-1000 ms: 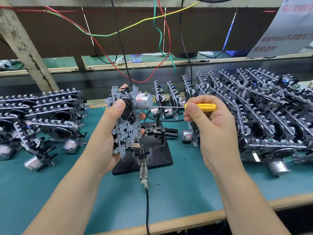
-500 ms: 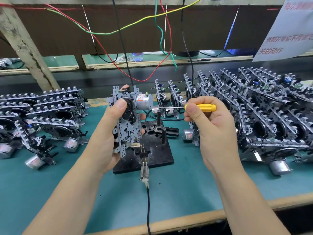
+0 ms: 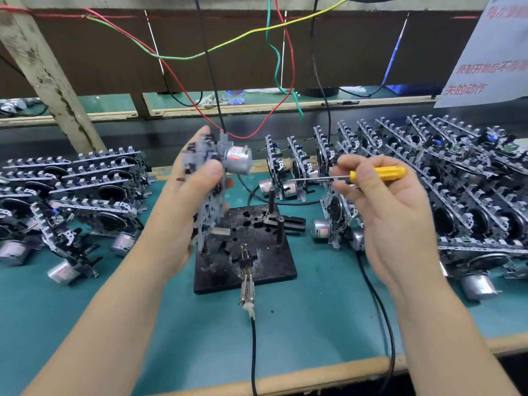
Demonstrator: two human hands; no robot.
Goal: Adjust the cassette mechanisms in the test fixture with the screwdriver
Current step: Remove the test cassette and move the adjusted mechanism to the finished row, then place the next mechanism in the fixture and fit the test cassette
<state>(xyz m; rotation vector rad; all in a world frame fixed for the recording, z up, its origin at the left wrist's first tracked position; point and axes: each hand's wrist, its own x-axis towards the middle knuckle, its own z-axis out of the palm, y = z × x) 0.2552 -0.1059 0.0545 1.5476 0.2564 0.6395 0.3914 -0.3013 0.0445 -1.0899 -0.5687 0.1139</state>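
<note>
While my left hand [image 3: 183, 207] grips one cassette mechanism [image 3: 213, 190] on edge above the near-left corner of the test fixture [image 3: 248, 250], fingers curled round its frame and thumb pressed on its near face, the unit is blurred, so I cannot tell whether its foot touches the fixture plate. Its motor can [image 3: 237, 160] points right, toward my other hand. My right hand [image 3: 391, 215] pinches the screwdriver [image 3: 363, 176] at the yellow handle between thumb and fingers, palm turned left, wrist raised off the table [image 3: 314, 318]. Shaft lies level, long axis left-right, tip aimed at the motor but well apart from it; the gap is open air over the fixture posts. Judgement: this unit is done or being swapped; the right hand is nearer the row of mechanisms [image 3: 457, 201] beyond it, the left nearer the pile [image 3: 71, 195] on its far side.
</note>
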